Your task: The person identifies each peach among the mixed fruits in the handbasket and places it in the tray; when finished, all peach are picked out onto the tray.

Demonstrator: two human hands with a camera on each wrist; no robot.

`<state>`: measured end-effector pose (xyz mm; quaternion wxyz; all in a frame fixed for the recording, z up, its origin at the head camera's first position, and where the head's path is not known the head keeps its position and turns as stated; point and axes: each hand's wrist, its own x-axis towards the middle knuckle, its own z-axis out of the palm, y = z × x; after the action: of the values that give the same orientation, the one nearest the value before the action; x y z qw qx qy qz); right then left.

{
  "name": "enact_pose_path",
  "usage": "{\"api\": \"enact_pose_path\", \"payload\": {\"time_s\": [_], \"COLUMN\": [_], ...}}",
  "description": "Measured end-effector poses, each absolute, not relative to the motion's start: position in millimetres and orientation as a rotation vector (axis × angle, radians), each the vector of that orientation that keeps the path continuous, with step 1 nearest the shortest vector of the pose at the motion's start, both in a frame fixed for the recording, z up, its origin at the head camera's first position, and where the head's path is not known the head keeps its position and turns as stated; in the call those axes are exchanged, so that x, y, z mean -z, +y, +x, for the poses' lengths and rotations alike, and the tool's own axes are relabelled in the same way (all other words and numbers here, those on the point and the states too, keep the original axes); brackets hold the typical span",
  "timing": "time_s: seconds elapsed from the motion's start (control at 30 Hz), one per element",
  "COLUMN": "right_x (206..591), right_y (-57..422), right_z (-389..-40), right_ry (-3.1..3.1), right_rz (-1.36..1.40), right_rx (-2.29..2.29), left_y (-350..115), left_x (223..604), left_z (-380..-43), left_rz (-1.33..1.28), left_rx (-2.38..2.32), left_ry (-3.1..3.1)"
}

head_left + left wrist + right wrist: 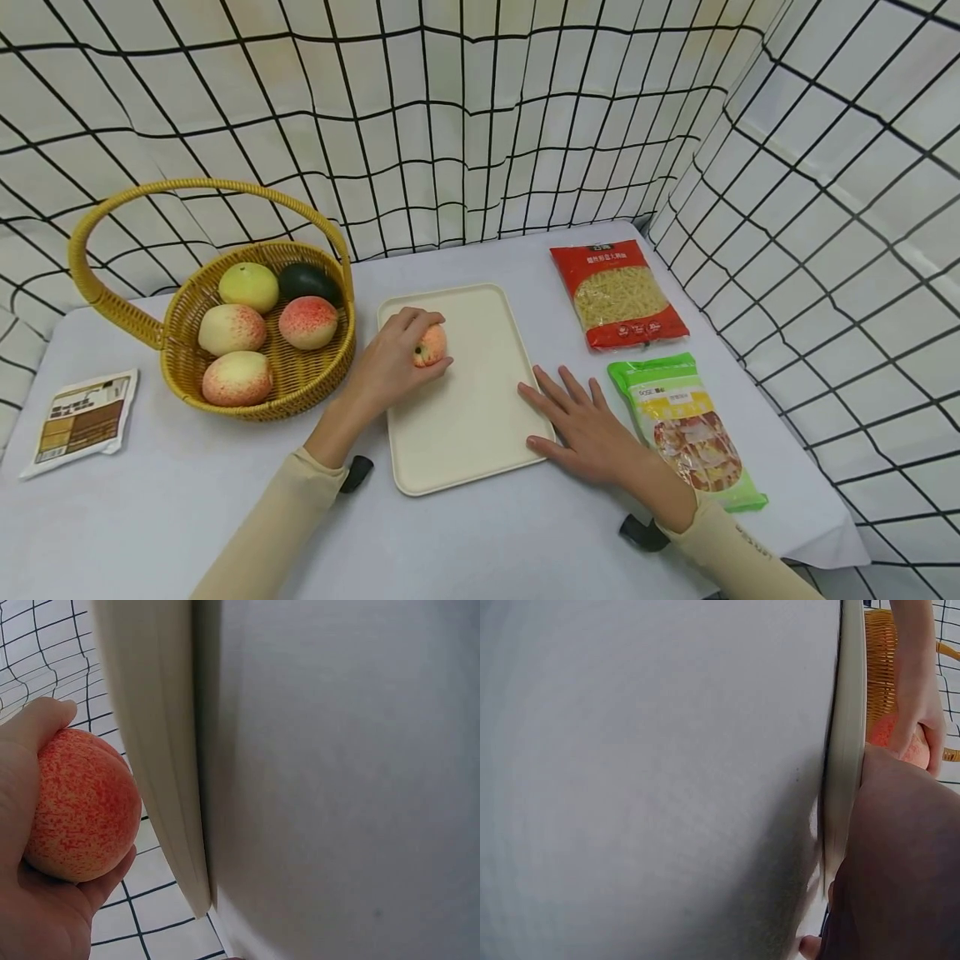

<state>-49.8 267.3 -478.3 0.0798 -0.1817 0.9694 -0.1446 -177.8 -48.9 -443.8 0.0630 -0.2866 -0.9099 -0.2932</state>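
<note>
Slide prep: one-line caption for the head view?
Left hand grips a peach over a cream tray, right hand at the tray's edge; fruit basket at left, red packet and green packet at right.

I work in what looks like a staged booth: black wire-grid panels [422, 30] backed by plain white sheeting [444, 71] stand behind and right of my white-cloth-covered table [465, 542].
</note>
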Motion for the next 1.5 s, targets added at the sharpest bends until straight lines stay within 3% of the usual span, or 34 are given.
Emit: {"api": "enact_pose_path", "payload": {"time_s": [1.5], "right_x": [479.5], "right_y": [267.1], "right_z": [-50.5], "right_ry": [2.900], "right_rz": [-0.538], "right_rx": [0.459], "left_y": [-46.7], "left_x": [447.1], "left_z": [-182.5], "left_rz": [-0.884], "left_rx": [0.759], "left_ry": [-2.886]}}
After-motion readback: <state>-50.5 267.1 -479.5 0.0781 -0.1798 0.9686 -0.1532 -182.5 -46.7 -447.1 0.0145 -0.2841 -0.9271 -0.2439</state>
